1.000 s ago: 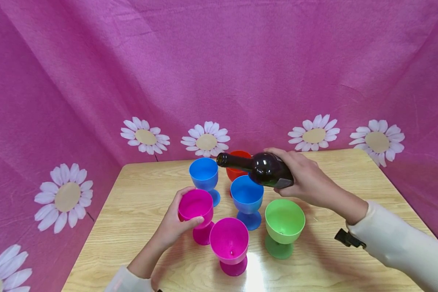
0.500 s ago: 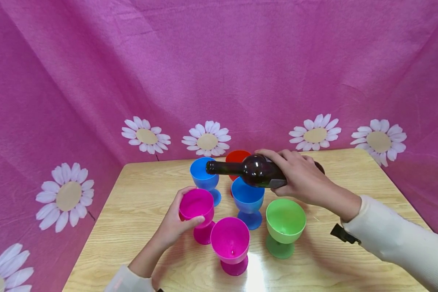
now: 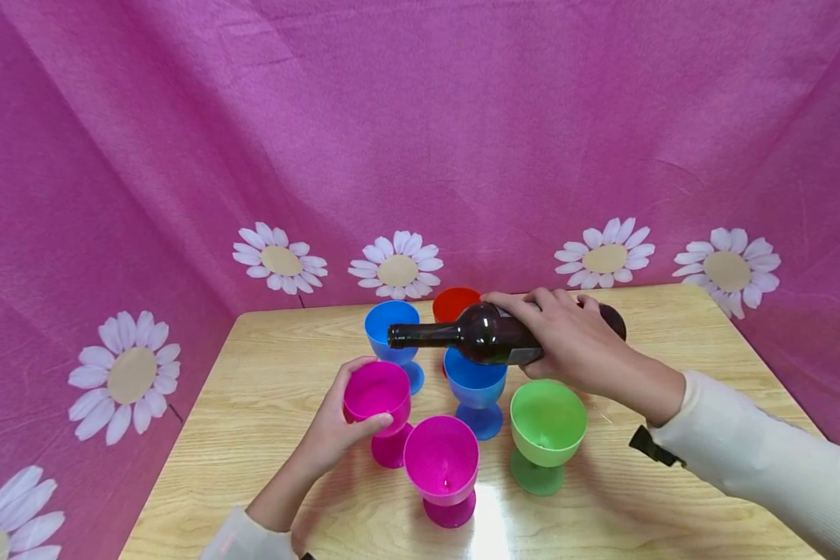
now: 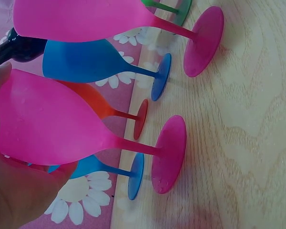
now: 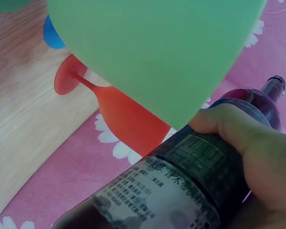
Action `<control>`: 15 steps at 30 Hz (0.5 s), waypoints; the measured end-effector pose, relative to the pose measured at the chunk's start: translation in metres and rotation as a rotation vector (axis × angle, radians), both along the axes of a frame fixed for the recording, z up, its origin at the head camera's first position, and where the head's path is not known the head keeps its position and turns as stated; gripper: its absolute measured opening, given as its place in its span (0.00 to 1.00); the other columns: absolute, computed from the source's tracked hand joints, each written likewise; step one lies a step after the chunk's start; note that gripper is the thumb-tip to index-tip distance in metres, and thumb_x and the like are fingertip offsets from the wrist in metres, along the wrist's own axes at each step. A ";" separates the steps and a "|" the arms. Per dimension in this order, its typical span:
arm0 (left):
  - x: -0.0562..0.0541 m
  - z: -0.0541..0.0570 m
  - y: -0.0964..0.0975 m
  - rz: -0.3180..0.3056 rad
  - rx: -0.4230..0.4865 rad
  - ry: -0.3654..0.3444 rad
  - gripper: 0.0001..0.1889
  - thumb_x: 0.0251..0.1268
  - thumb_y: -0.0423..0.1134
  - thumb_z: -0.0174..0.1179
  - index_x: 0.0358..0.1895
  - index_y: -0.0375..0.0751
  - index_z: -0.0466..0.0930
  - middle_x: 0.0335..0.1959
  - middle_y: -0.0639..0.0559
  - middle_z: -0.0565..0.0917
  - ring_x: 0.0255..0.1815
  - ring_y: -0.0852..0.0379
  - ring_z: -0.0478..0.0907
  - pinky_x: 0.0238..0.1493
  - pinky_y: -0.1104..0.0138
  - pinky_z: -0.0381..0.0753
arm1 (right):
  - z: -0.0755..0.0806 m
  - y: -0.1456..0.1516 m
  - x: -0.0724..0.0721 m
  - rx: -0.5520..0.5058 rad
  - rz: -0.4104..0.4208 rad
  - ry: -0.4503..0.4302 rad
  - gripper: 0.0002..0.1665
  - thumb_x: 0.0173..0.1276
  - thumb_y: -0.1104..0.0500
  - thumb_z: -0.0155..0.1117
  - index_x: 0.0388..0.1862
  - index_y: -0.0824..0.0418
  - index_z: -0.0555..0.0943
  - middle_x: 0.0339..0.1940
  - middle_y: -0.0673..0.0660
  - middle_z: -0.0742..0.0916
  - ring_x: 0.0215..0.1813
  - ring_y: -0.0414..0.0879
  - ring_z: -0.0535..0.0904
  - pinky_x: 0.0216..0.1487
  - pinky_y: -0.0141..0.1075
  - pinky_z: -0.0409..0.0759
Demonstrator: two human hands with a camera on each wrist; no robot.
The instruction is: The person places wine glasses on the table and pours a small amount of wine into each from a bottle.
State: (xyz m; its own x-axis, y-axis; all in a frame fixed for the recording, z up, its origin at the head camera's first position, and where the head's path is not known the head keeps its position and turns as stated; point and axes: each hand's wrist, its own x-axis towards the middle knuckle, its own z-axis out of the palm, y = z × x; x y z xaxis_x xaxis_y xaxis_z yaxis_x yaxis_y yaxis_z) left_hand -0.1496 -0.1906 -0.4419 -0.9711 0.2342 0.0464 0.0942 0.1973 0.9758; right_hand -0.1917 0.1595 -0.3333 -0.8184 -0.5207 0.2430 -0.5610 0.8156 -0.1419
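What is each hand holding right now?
Left hand: holding a pink cup.
Right hand: holding the dark bottle, tipped on its side.

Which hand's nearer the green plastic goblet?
Right. The right hand, gripping the dark glass bottle, is just above and beyond the green plastic goblet; the left hand is farther, to its left, holding a magenta plastic goblet.

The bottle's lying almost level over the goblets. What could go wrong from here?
Spill: in the head view, the mouth of the bottle overlaps the rear blue goblet, not plainly above the held pink goblet; anything poured might miss.
Knock: the right hand holds the bottle across the middle blue goblet; lowering it could tip that goblet.
Bump: the other pink goblet stands near the one the left hand grips, so shifting either may jostle both.
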 end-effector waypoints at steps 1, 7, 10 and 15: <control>0.000 0.000 0.000 0.001 0.001 0.000 0.44 0.58 0.39 0.76 0.76 0.56 0.60 0.69 0.47 0.73 0.69 0.41 0.71 0.53 0.60 0.87 | 0.000 -0.001 0.000 0.006 -0.004 -0.003 0.58 0.50 0.56 0.84 0.78 0.37 0.64 0.52 0.60 0.82 0.54 0.59 0.78 0.51 0.60 0.71; 0.000 -0.001 0.000 0.000 0.009 0.001 0.44 0.58 0.38 0.76 0.76 0.56 0.60 0.69 0.47 0.73 0.69 0.40 0.71 0.52 0.59 0.87 | 0.001 -0.004 0.002 0.043 -0.027 -0.018 0.61 0.47 0.54 0.88 0.77 0.34 0.65 0.52 0.60 0.82 0.55 0.60 0.77 0.51 0.60 0.70; 0.000 -0.001 0.000 0.000 0.011 0.001 0.44 0.57 0.38 0.76 0.75 0.56 0.60 0.69 0.47 0.73 0.69 0.40 0.71 0.52 0.59 0.87 | 0.001 -0.006 0.002 0.055 -0.040 -0.027 0.62 0.46 0.54 0.89 0.77 0.33 0.65 0.52 0.60 0.82 0.55 0.60 0.76 0.52 0.61 0.69; 0.000 -0.001 0.000 0.002 0.009 0.000 0.44 0.58 0.39 0.76 0.76 0.56 0.60 0.69 0.47 0.73 0.69 0.40 0.71 0.52 0.59 0.87 | 0.001 -0.008 0.003 0.065 -0.045 -0.018 0.62 0.46 0.55 0.89 0.76 0.31 0.64 0.51 0.60 0.82 0.54 0.60 0.76 0.52 0.63 0.70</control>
State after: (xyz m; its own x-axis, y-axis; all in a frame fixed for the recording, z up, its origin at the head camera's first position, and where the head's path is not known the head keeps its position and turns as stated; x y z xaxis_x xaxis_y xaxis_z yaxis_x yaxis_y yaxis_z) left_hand -0.1498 -0.1902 -0.4430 -0.9715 0.2319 0.0489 0.0943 0.1889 0.9775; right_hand -0.1892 0.1515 -0.3322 -0.8455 -0.4971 0.1953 -0.5210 0.8480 -0.0975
